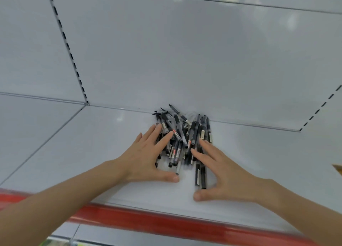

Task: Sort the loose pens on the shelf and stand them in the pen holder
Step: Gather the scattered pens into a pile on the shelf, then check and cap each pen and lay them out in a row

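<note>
Head view looks down on a white shelf [88, 153] where a heap of loose pens [178, 134] lies at the far side, up against the pale back panel [185, 60]. The pens are mostly black-barrelled, some with clear bodies and small white or red labels, and they lie crossed over one another at many angles, with several tips pointing toward the far left.

The left hand [146, 158] lies flat at the left side of the heap. Its fingers [164, 140] are straight and spread, resting on the outer pens, and its thumb [166, 177] stretches out to the right along the shelf, just near of the heap. It grips nothing.

The right hand [224, 171] mirrors it at the right side of the heap. Its fingers [209, 147] are straight and spread over the pens there, its thumb [205, 195] points left along the shelf, and it too grips nothing. A few dark pens [200, 175] lie side by side, nearer than the rest, between the two thumbs and just beside the right palm.

Along the near edge of the shelf runs a red strip [166, 221], blurred in this view. A slotted upright [68, 47] climbs the back panel at the far left, and another row of slots [320, 109] shows at the far right. At the right border a small brown corner [337, 169] juts in; what it belongs to cannot be told.
</note>
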